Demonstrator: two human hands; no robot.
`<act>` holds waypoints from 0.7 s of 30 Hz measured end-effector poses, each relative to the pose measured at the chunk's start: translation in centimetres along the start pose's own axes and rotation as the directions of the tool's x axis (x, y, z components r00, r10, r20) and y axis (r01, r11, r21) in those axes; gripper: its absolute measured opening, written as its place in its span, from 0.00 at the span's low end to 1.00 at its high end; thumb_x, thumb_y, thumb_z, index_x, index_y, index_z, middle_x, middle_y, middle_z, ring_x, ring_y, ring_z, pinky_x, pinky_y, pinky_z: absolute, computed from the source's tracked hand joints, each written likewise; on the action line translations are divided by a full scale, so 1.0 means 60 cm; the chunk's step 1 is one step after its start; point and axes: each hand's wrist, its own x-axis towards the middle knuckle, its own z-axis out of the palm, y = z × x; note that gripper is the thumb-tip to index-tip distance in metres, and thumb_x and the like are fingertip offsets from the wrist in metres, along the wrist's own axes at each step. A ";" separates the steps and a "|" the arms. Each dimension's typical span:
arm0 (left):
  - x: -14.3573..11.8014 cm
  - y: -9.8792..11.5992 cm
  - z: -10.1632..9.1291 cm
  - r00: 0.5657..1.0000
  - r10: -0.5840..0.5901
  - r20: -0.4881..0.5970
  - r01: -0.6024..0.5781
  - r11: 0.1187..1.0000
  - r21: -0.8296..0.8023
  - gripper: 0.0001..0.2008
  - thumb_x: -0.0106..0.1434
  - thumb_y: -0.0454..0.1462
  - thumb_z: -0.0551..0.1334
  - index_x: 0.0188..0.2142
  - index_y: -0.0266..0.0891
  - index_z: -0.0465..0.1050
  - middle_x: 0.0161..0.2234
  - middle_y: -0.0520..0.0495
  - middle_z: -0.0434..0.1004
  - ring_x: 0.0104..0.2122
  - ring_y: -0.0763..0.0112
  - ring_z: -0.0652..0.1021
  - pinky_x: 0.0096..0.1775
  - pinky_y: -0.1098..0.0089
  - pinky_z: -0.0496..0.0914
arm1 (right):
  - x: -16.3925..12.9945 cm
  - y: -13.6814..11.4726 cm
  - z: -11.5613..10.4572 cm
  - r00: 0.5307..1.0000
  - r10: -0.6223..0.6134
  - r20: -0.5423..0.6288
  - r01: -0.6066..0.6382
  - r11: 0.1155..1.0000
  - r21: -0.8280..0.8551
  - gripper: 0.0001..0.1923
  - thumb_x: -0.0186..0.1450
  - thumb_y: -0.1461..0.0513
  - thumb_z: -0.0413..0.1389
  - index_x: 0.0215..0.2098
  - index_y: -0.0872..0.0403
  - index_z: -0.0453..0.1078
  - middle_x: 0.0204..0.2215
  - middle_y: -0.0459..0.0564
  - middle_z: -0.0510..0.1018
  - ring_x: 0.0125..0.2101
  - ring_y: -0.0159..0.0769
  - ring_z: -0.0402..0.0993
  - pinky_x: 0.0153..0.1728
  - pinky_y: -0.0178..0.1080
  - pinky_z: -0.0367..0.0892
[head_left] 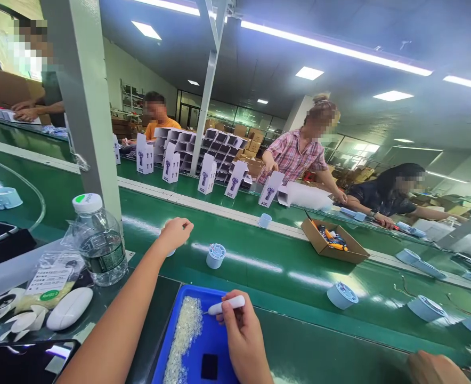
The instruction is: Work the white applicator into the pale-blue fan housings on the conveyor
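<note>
My left hand [175,234] is stretched over the green conveyor with its fingers curled closed; what they hold, if anything, is hidden. Just below it, a light blue round plastic part [171,253] shows partly behind the wrist. To the right, another light blue round part [216,255] stands on the belt, its ribbed top facing up. My right hand [241,330] grips a white pen-like tool [227,305] with a thin tip pointing left. That tip is over a blue tray [215,341], beside a heap of small clear pieces [185,330]. A black square [209,366] lies in the tray.
A water bottle [99,242], a white computer mouse [70,308] and a labelled bag [49,280] are at left. Across the belt stand printed boxes [205,173] and a carton of parts [333,242]. Several co-workers sit or stand beyond; another person's hand [435,368] is at lower right.
</note>
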 end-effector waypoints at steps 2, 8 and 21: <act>-0.003 -0.004 -0.001 0.996 -0.087 0.032 0.084 0.993 0.083 0.13 0.56 0.45 0.53 0.31 0.42 0.72 0.42 0.42 0.72 0.48 0.53 0.67 0.46 0.59 0.62 | 0.000 -0.006 -0.002 1.000 0.002 0.001 -0.002 1.000 -0.030 0.11 0.66 0.53 0.48 0.36 0.52 0.63 0.26 0.46 0.72 0.26 0.34 0.69 0.29 0.34 0.66; -0.014 -0.031 0.008 0.950 -0.277 0.147 0.250 0.952 0.177 0.21 0.40 0.43 0.64 0.37 0.43 0.71 0.48 0.37 0.65 0.50 0.42 0.65 0.43 0.54 0.63 | 0.008 -0.019 -0.038 0.975 -0.156 -0.160 0.096 0.939 -0.329 0.12 0.64 0.56 0.50 0.25 0.52 0.59 0.20 0.41 0.62 0.21 0.30 0.58 0.23 0.31 0.57; -0.012 -0.007 -0.012 0.980 -0.103 0.172 0.163 0.910 -0.381 0.27 0.47 0.51 0.63 0.43 0.42 0.64 0.39 0.45 0.71 0.30 0.65 0.74 0.30 0.69 0.67 | 0.019 -0.006 -0.060 0.965 -0.136 -0.223 0.045 0.928 -0.369 0.13 0.64 0.55 0.50 0.25 0.52 0.58 0.19 0.39 0.57 0.20 0.29 0.54 0.22 0.31 0.54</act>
